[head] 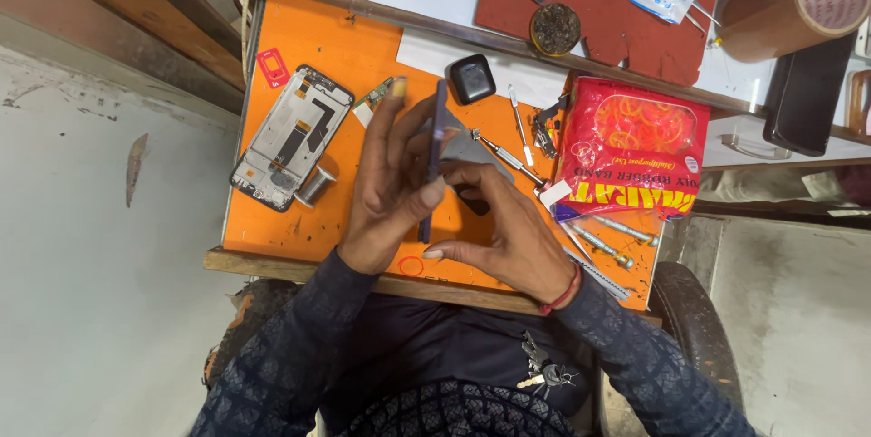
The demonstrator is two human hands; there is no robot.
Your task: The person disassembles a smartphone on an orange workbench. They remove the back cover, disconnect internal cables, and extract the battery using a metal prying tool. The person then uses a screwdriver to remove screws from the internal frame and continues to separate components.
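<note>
Left grip (392, 185) clamps a dark phone (434, 157) held edge-on above the orange worktop (308, 47) centre; right grip (508, 233) closed on its grey back panel (472, 148). Panel looks partly lifted, not off. Stripped phone frame (290, 137) lies at 9 o'clock, rubber-band bag (631, 148) at 3 o'clock.
</note>
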